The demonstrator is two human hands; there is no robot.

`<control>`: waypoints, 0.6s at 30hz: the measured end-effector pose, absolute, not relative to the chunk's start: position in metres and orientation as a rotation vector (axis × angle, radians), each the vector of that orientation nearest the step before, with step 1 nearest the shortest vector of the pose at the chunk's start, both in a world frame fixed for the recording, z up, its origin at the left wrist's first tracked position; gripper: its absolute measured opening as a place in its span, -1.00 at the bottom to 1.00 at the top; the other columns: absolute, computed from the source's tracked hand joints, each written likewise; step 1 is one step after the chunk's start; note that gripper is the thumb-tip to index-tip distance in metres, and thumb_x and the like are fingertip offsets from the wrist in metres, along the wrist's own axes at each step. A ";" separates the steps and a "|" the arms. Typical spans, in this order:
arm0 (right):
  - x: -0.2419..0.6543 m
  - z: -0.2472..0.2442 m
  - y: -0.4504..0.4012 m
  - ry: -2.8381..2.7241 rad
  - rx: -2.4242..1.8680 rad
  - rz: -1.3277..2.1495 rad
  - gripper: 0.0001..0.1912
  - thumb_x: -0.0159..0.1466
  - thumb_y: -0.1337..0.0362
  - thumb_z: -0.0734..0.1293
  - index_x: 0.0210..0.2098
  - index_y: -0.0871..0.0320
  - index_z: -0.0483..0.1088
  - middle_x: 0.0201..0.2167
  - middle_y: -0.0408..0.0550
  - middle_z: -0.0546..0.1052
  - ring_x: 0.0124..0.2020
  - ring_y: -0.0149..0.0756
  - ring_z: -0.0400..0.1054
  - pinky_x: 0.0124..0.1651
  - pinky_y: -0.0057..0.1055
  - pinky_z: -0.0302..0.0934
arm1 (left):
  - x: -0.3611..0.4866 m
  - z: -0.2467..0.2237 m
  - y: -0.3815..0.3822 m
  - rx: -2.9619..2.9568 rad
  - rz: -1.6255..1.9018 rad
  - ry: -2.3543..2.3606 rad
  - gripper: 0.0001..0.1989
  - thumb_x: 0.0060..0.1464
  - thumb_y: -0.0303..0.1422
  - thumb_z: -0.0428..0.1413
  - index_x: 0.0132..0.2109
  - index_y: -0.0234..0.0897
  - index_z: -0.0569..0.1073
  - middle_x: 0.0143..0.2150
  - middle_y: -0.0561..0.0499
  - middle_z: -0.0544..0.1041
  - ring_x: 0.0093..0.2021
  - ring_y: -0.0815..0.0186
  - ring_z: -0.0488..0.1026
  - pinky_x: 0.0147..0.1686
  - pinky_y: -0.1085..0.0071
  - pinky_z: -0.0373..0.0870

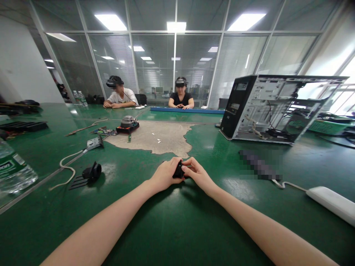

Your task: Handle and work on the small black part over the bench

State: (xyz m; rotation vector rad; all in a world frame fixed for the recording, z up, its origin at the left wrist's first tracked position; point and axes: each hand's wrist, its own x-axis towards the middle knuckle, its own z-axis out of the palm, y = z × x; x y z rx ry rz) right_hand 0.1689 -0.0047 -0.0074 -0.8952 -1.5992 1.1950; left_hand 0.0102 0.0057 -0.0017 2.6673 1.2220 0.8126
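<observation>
A small black part (pixel 178 170) sits between my two hands just above the green table (pixel 177 229); most of it is covered by fingers, and its kind cannot be made out. My left hand (pixel 167 173) wraps round its left side and top. From the right, my right hand (pixel 197 173) pinches its edge with thumb and fingertips. Left of the hands lies a black plastic piece with a round end and several slats (pixel 90 174). Beyond it, a small metal-cased board (pixel 94 143) with a white cable rests on the table.
An open computer case (pixel 241 107) stands at right. Nearer lie a blurred-out dark object (pixel 259 164) and a white power strip (pixel 330 201). A water bottle (pixel 16 170) is at left. A heatsink fan (pixel 128 123) stands beyond. Two people sit across the table.
</observation>
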 end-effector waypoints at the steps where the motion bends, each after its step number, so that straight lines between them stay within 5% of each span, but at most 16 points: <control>1: 0.168 -0.009 -0.004 -1.591 -0.905 1.189 -0.78 0.09 0.14 0.27 -0.36 0.12 0.19 -0.36 -0.17 0.34 -0.38 -0.44 0.29 -0.34 -0.44 0.24 | 0.010 -0.002 0.006 2.665 0.811 1.224 -0.43 -0.16 -0.26 0.15 -0.01 -0.23 0.11 -0.07 -0.06 0.31 -0.21 0.18 0.36 -0.25 0.30 0.26; 8: 0.170 -0.013 0.003 -1.608 -0.995 1.189 -0.72 0.08 0.15 0.27 -0.26 0.14 0.22 -0.28 -0.09 0.35 -0.35 -0.39 0.30 -0.28 -0.36 0.23 | 0.010 -0.001 0.005 2.655 0.819 1.194 -0.46 -0.16 -0.28 0.15 -0.03 -0.22 0.13 -0.08 -0.04 0.31 -0.20 0.19 0.35 -0.24 0.31 0.25; 18: 0.168 -0.008 -0.003 -1.576 -0.882 1.229 -0.80 0.09 0.18 0.28 -0.36 0.12 0.19 -0.38 -0.17 0.34 -0.39 -0.42 0.29 -0.35 -0.43 0.23 | 0.009 -0.001 0.006 2.660 0.815 1.204 -0.44 -0.16 -0.27 0.16 -0.01 -0.23 0.11 -0.08 -0.06 0.31 -0.20 0.18 0.36 -0.25 0.31 0.26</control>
